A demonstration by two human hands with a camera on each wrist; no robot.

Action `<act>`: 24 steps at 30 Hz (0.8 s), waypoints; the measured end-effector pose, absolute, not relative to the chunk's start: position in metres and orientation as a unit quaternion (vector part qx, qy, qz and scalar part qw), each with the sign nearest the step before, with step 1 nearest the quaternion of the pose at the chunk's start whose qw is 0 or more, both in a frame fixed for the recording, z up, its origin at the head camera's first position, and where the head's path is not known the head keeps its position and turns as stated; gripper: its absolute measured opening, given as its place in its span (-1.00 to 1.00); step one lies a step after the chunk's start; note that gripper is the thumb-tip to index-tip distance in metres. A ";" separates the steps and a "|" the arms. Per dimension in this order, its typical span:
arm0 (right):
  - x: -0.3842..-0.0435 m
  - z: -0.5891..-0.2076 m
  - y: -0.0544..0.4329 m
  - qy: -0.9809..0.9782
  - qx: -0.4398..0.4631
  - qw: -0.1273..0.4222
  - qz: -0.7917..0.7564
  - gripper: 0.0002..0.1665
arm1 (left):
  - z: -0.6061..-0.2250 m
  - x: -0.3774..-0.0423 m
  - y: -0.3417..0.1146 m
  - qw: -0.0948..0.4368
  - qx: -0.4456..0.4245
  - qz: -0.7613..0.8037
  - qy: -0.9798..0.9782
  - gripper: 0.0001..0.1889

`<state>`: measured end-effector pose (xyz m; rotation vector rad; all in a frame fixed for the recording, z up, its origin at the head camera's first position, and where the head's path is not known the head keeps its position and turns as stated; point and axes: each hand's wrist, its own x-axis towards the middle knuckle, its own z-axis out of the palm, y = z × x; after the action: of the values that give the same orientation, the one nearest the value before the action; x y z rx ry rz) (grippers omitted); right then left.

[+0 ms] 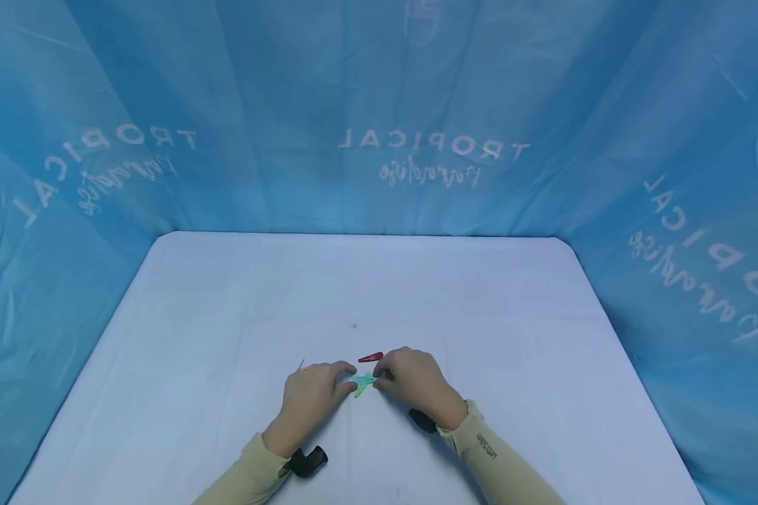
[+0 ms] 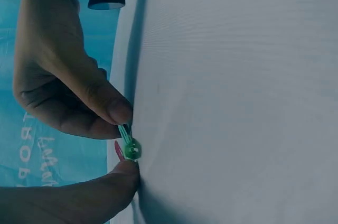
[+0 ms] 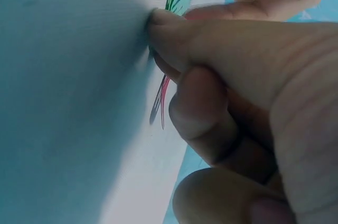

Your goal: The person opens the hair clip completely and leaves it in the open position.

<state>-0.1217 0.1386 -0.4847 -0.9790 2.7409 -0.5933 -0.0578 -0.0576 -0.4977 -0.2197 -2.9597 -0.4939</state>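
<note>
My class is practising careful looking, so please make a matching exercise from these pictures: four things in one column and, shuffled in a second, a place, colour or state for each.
Column one
1. red clip
2. green pieces
3. tabletop
4. backdrop

Column two
A. blue, hanging behind the tabletop
B. held at the fingertips of the left hand and right hand
C. lying just beyond the green pieces
D. white and flat

Right pairs: 1-C, 2-B, 3-D, 4-A
</note>
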 end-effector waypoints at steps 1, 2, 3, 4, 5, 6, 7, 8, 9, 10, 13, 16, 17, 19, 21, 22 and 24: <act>-0.121 -0.485 0.138 0.920 -0.328 0.085 -0.198 -0.92 | -0.499 -0.056 -0.058 0.073 -0.076 -0.166 -0.981 -0.77; -0.120 -0.485 0.137 0.920 -0.328 0.083 -0.197 -0.93 | -0.500 -0.054 -0.059 0.079 -0.079 -0.166 -0.980 -0.78; -0.118 -0.485 0.137 0.920 -0.329 0.081 -0.195 -0.93 | -0.501 -0.052 -0.059 0.084 -0.082 -0.166 -0.979 -0.79; -0.117 -0.485 0.136 0.920 -0.331 0.080 -0.195 -0.93 | -0.502 -0.050 -0.059 0.087 -0.085 -0.165 -0.979 -0.81; -0.115 -0.487 0.136 0.919 -0.334 0.079 -0.194 -0.92 | -0.503 -0.047 -0.059 0.088 -0.087 -0.163 -0.979 -0.83; -0.112 -0.488 0.136 0.918 -0.336 0.080 -0.194 -0.92 | -0.504 -0.044 -0.060 0.089 -0.090 -0.160 -0.979 -0.84; -0.110 -0.489 0.136 0.917 -0.337 0.082 -0.196 -0.92 | -0.504 -0.042 -0.060 0.091 -0.093 -0.160 -0.979 -0.85; -0.108 -0.490 0.136 0.916 -0.338 0.085 -0.198 -0.92 | -0.505 -0.039 -0.060 0.091 -0.096 -0.159 -0.978 -0.86; -0.106 -0.492 0.136 0.915 -0.339 0.088 -0.199 -0.92 | -0.505 -0.037 -0.060 0.092 -0.100 -0.159 -0.978 -0.87; -0.105 -0.493 0.136 0.914 -0.339 0.091 -0.201 -0.92 | -0.506 -0.035 -0.060 0.095 -0.105 -0.159 -0.977 -0.88; -0.105 -0.494 0.138 0.913 -0.340 0.092 -0.207 -0.94 | -0.506 -0.034 -0.060 0.114 -0.118 -0.161 -0.973 -0.91; -0.110 -0.488 0.141 0.911 -0.341 0.077 -0.221 -0.91 | -0.508 -0.039 -0.060 0.134 -0.122 -0.164 -0.970 -0.92; -0.113 -0.486 0.142 0.911 -0.338 0.072 -0.227 -0.90 | -0.508 -0.041 -0.060 0.137 -0.120 -0.170 -0.968 -0.92; -0.117 -0.480 0.146 0.911 -0.332 0.057 -0.239 -0.89 | -0.508 -0.046 -0.059 0.138 -0.110 -0.190 -0.966 -0.90; -0.120 -0.472 0.148 0.912 -0.324 0.035 -0.249 -0.89 | -0.505 -0.050 -0.059 0.142 -0.095 -0.220 -0.960 -0.88; -0.121 -0.468 0.149 0.912 -0.319 0.023 -0.255 -0.90 | -0.502 -0.052 -0.059 0.145 -0.087 -0.242 -0.955 -0.88; -0.124 -0.457 0.149 0.910 -0.314 -0.007 -0.269 -0.93 | -0.493 -0.055 -0.060 0.158 -0.078 -0.289 -0.941 -0.87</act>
<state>-0.1239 0.1487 -0.4574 -0.9916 2.8736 -0.8495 -0.0548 -0.0598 -0.4930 -0.2221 -2.6918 -0.8256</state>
